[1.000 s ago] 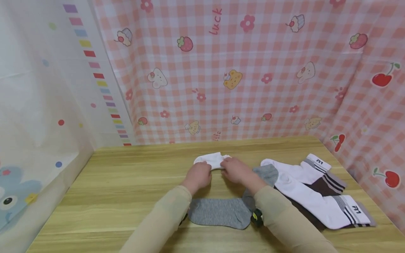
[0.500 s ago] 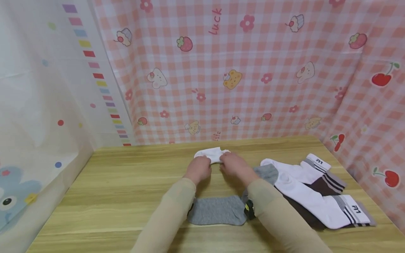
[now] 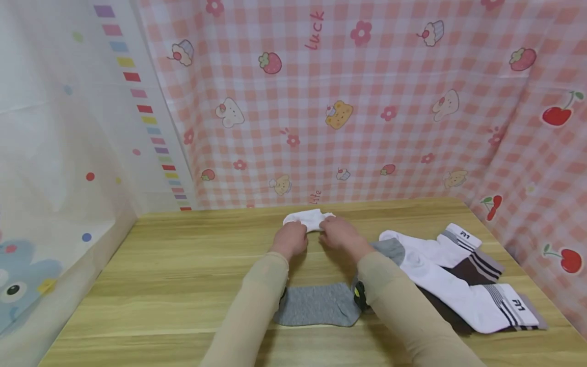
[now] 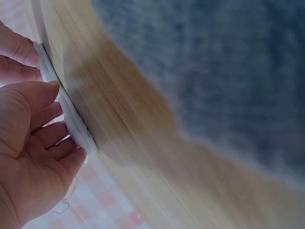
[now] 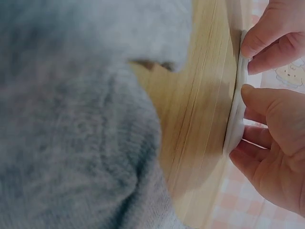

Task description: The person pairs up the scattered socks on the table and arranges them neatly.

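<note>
Near the back edge of the worktop (image 3: 183,265), the left hand (image 3: 291,239) and right hand (image 3: 341,233) pinch the white ankle sock (image 3: 305,219), both grips narrow and slightly apart, seemingly to keep it flat.

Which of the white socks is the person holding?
The short white sock near the far edge of the table. It shows no stripes, whereas the two longer white socks on the right have striped cuffs.

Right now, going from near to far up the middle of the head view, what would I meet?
Flat grey sock, short white sock pinched by the left hand and right hand, pink checked cloth behind.
</note>
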